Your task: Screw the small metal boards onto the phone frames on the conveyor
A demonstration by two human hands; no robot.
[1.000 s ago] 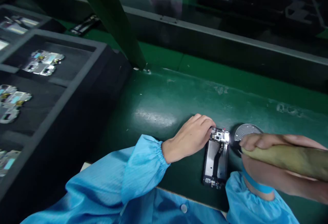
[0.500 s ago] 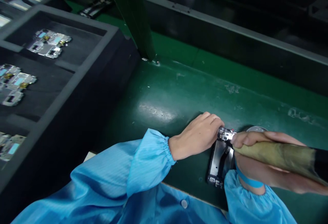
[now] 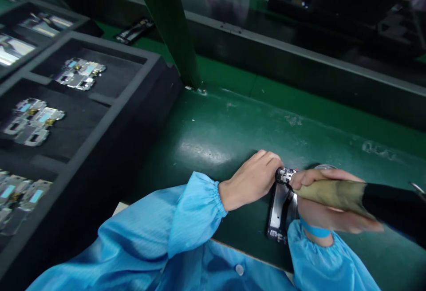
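Observation:
A phone mid-frame (image 3: 277,209) with its inside exposed lies lengthwise on the green mat, circuit parts at both ends. My left hand (image 3: 254,178) is closed at its upper left corner, fingertips hidden behind it. Wrapped in my right hand (image 3: 314,211) is a thick tool with a tan sleeve and black body, apparently an electric screwdriver (image 3: 336,193). Its front end points at the phone's upper part; the tip is hidden by my fingers. A blue band circles my right wrist. Behind that hand, a round metallic dish (image 3: 324,166) shows only its rim.
At left stands a black foam tray (image 3: 109,124) with circuit boards (image 3: 81,73) in its compartments. A green post (image 3: 169,29) rises behind the mat. Another phone frame (image 3: 135,30) lies beyond the tray. A dark rail (image 3: 282,56) runs across the back.
The view has shifted slightly, so the tray appears further right and lower. The screwdriver's rear end has swung somewhat, showing more black body. Both hands stay at the phone frame.

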